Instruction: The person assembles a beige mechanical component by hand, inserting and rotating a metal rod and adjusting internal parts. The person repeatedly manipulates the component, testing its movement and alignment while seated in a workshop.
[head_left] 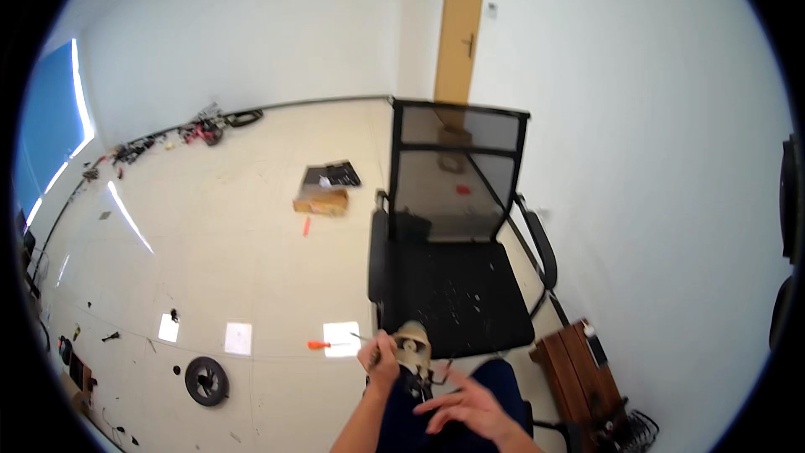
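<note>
Above my lap is a beige cup-shaped housing [414, 338], its hollow side facing up, with dark metal parts [419, 384] below it. My left hand [381, 361] is closed at the housing's left edge, around a thin dark rod-like tool [375, 357] whose kind I cannot make out. To the right, my right hand [463, 404] has its fingers spread and holds nothing; they are close to the dark parts. How the housing is supported is partly hidden by my hands.
A black mesh-backed chair [453, 294] faces me, bits scattered on its seat. On the floor at left lie an orange-handled screwdriver [319, 345], a black wheel [206, 382] and a cardboard box [320, 203]. A brown wooden stand [579, 369] is at right.
</note>
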`<state>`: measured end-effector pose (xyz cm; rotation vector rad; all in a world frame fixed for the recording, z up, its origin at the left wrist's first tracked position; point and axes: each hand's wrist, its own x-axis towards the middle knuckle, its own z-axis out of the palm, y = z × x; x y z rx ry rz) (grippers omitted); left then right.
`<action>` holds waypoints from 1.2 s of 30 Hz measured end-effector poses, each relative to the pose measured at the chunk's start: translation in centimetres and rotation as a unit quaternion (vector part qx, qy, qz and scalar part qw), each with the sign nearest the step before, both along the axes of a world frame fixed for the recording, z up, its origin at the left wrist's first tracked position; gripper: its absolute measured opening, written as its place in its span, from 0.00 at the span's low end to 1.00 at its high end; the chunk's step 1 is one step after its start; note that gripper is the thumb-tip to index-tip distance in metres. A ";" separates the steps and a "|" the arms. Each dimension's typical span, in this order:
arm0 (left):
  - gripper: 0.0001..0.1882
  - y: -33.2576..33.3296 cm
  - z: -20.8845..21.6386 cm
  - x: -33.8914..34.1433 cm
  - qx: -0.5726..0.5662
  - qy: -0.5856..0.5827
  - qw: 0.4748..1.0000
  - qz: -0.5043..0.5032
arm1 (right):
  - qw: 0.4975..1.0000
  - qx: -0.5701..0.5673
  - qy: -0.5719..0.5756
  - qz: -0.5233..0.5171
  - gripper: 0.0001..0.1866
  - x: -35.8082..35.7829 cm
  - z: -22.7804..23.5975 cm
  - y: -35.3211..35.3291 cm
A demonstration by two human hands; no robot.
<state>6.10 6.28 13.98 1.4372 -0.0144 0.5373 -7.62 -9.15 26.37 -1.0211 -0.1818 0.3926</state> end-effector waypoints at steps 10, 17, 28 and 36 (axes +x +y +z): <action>0.20 -1.4 -5.7 1.1 -0.043 -0.045 0.998 -0.015 | 0.895 -0.414 0.077 0.148 0.23 2.1 -12.9 -3.1; 0.21 0.3 -5.6 2.4 -0.101 0.007 0.994 -0.039 | 0.944 -0.269 -0.051 0.186 0.21 1.3 -11.0 0.8; 0.21 -0.5 -0.4 0.7 -0.046 -0.066 0.997 0.001 | 0.937 -0.336 -0.065 -0.076 0.29 5.4 -4.6 -2.9; 0.22 -0.3 0.7 0.0 -0.053 -0.078 0.995 -0.026 | 0.911 -0.359 0.012 0.203 0.21 -0.5 -11.6 -1.1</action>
